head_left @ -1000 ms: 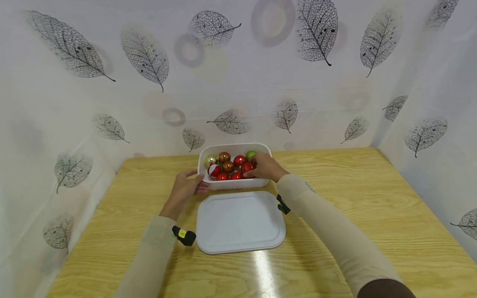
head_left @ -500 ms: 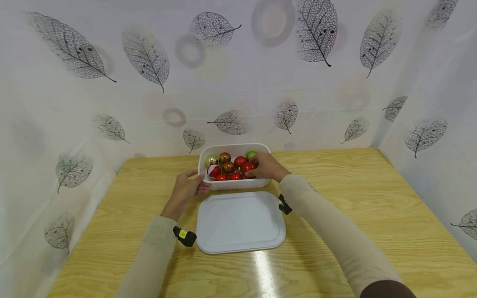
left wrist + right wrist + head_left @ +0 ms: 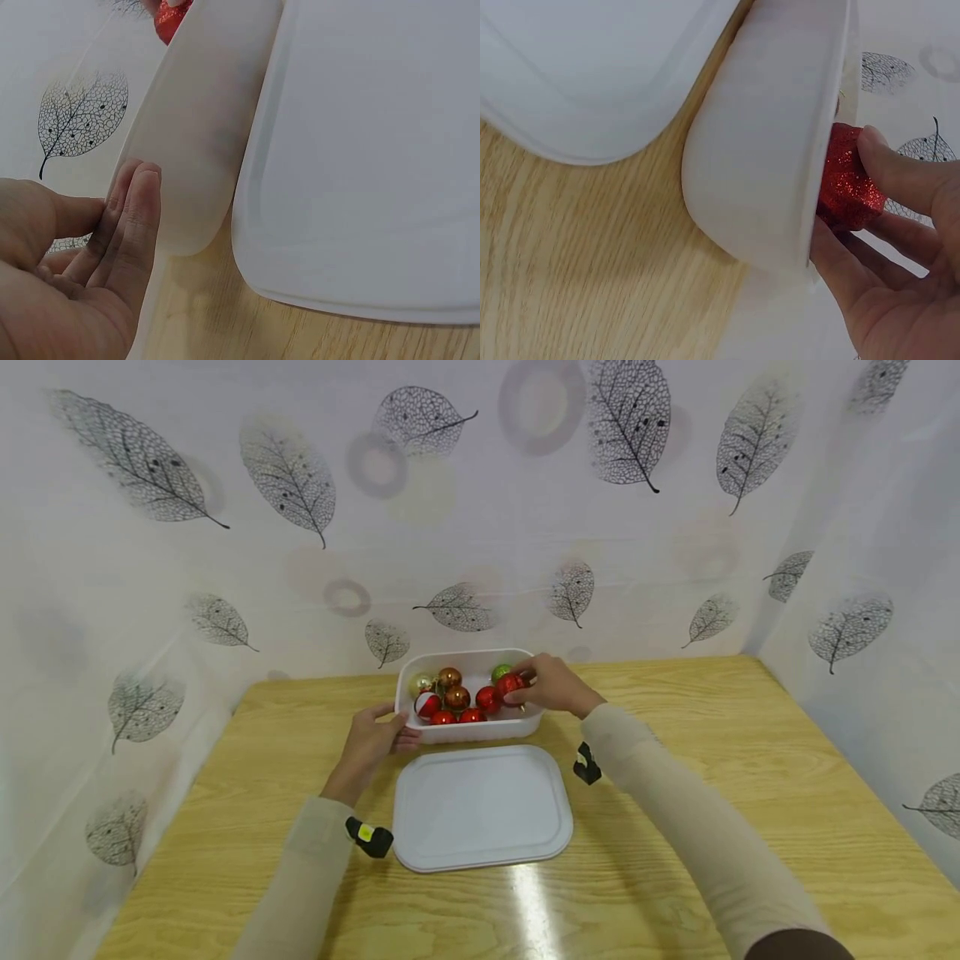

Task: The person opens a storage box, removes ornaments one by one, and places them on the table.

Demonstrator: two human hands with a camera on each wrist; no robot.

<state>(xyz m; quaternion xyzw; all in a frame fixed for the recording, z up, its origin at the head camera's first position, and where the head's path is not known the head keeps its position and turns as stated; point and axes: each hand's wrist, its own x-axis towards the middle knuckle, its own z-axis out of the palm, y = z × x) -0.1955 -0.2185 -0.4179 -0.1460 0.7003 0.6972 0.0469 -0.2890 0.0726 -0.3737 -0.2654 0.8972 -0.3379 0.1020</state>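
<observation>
A white plastic box [image 3: 480, 732] stands at the back of the table, holding several shiny Christmas balls. Its left front corner is gripped by my left hand [image 3: 372, 742], with the thumb at the rim and the fingers against the outer wall. My right hand [image 3: 561, 685] pinches a red glittery Christmas ball [image 3: 849, 184] between thumb and fingers at the right end of the box, about rim height. Two brown balls [image 3: 457, 697], a red-and-white ball [image 3: 427, 704], a pale gold ball [image 3: 422, 684], a green ball [image 3: 501, 672] and several red balls [image 3: 488, 699] lie inside.
A white lid [image 3: 483, 810] lies flat on the wooden table [image 3: 675, 735], just in front of the box. Behind the table hangs a pale leaf-patterned cloth [image 3: 480, 527], which also lines both sides.
My right hand has raised the red glittery ball from among the others and shifted it slightly right. A red ball beside it now lies nearer the front. My left hand stays on the box.
</observation>
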